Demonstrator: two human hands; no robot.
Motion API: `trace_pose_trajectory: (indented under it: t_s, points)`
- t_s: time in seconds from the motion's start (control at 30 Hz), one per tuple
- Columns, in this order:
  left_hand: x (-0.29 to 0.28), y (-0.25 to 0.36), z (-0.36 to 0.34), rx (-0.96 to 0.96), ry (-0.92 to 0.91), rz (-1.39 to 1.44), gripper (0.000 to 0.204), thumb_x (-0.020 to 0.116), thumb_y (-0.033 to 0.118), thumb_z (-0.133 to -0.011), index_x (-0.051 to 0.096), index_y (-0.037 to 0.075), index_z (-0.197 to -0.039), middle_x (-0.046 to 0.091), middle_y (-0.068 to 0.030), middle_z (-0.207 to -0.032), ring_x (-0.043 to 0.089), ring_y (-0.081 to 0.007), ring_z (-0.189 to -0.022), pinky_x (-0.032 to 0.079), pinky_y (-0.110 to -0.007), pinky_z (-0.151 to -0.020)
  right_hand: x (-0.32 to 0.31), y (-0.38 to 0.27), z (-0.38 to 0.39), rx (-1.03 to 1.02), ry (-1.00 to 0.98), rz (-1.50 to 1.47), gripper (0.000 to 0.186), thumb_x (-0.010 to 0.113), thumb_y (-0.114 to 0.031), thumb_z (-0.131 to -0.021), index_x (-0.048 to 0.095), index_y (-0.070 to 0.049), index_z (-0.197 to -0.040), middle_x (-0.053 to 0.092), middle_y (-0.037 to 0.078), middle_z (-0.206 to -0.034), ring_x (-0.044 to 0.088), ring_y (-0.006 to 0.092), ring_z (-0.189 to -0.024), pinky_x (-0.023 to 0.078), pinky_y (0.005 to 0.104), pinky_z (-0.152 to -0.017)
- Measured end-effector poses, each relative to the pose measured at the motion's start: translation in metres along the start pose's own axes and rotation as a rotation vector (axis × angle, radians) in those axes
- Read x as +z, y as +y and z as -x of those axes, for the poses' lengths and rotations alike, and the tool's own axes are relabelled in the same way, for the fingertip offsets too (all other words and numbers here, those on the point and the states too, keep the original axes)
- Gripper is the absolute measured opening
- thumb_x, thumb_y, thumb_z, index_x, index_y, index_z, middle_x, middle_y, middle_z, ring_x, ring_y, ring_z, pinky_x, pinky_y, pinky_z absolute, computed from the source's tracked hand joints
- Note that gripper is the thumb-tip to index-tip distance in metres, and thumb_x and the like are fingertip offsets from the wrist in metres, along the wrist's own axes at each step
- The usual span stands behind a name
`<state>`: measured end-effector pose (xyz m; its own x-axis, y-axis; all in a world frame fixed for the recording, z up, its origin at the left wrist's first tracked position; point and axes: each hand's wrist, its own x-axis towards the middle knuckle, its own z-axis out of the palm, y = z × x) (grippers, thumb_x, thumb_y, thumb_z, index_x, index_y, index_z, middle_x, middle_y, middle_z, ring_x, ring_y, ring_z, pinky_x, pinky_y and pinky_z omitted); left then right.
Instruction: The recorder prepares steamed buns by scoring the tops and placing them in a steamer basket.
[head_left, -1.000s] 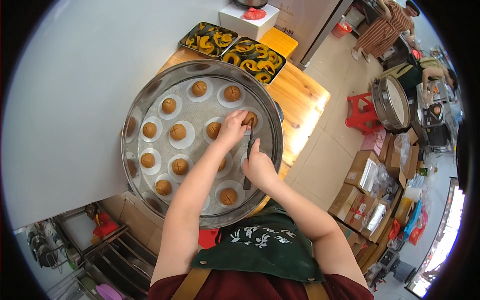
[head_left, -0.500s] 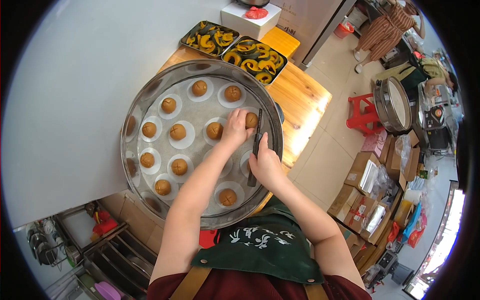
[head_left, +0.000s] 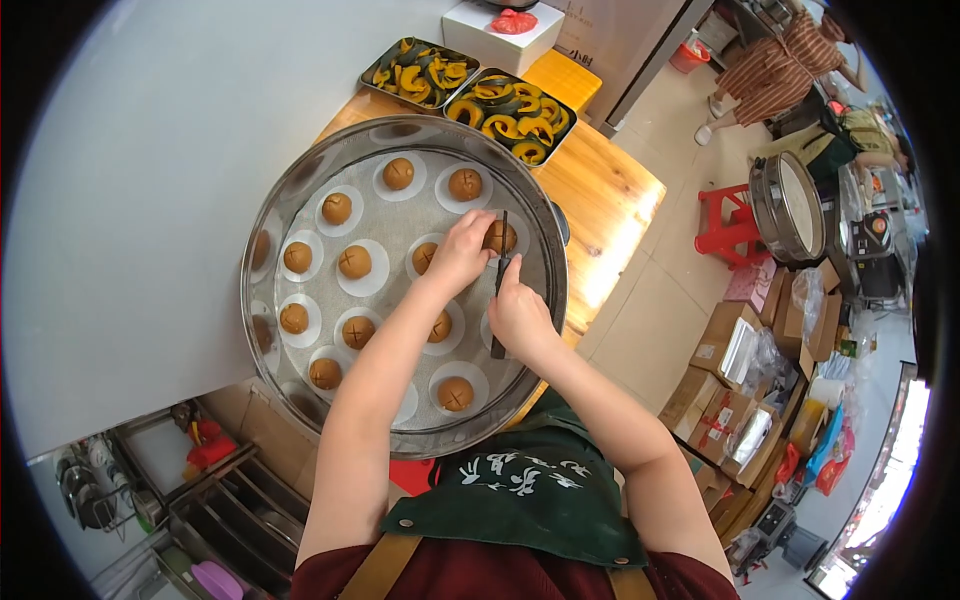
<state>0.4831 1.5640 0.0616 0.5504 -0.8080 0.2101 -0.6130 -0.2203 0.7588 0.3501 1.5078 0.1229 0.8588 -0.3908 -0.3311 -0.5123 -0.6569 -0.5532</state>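
Brown dough balls, several with a cross cut in the top, sit on white paper rounds in a large round metal steamer (head_left: 262,330). At the right side of the steamer, my left hand (head_left: 464,256) steadies one dough ball (head_left: 493,238) from its left, fingers and thumb curled against it. My right hand (head_left: 522,312) is closed round a dark, narrow knife (head_left: 499,272), index finger stretched along it. The blade lies across the top of that ball. My forearms cover part of the lower rows. A crossed ball (head_left: 455,394) stands near the steamer's front rim.
Two black trays of sliced green-skinned pumpkin, one left (head_left: 420,74) and one right (head_left: 512,117), stand behind the steamer on a wooden table (head_left: 608,185). A white wall borders the left. Further right are a red stool (head_left: 724,226), another steamer (head_left: 786,208), cardboard boxes (head_left: 722,425) and a person in striped clothes (head_left: 785,72).
The knife has shifted left from the ball's right side to over its top, my right hand moving with it. My left hand has shifted slightly left. The person in the background has moved a little.
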Motion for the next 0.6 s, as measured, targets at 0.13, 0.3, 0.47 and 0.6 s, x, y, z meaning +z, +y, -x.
trace_pose_trajectory:
  t_s: [0.13,0.3,0.47,0.6]
  points:
    - [0.002,0.003,0.002,-0.024,0.015,-0.049,0.043,0.067,-0.002,-0.061,0.055,-0.003,-0.102,0.054,-0.0159,-0.104,0.053,-0.0345,-0.094,0.045,-0.038,-0.08,0.003,0.001,-0.004,0.008,-0.01,0.044,0.068,0.05,-0.004,-0.072,0.016,0.022,-0.125,0.06,0.026,-0.074,0.061,0.0374,-0.069,0.05,0.0405,-0.063]
    - [0.004,0.003,0.002,0.003,0.03,-0.058,0.039,0.063,-0.004,-0.064,0.056,-0.003,-0.102,0.054,-0.0157,-0.103,0.054,-0.0339,-0.094,0.045,-0.037,-0.08,0.008,0.003,-0.011,0.024,-0.011,0.051,0.068,0.05,-0.004,-0.072,0.016,0.022,-0.125,0.06,0.026,-0.076,0.062,0.0361,-0.07,0.051,0.0397,-0.063]
    - [0.003,0.0,0.003,0.0,0.012,-0.074,0.038,0.061,-0.005,-0.065,0.056,-0.003,-0.102,0.054,-0.0156,-0.103,0.053,-0.0337,-0.095,0.045,-0.037,-0.081,0.018,-0.001,0.003,0.065,-0.095,0.131,0.068,0.05,-0.002,-0.071,0.016,0.022,-0.125,0.061,0.025,-0.08,0.063,0.0357,-0.073,0.051,0.0393,-0.065]
    - [0.002,0.005,-0.002,0.0,0.013,-0.082,0.036,0.059,-0.006,-0.065,0.056,-0.004,-0.102,0.054,-0.0158,-0.102,0.053,-0.0339,-0.094,0.045,-0.037,-0.081,0.009,-0.003,-0.011,0.042,-0.047,0.111,0.067,0.049,-0.002,-0.071,0.016,0.023,-0.125,0.061,0.026,-0.08,0.063,0.036,-0.074,0.051,0.0391,-0.066]
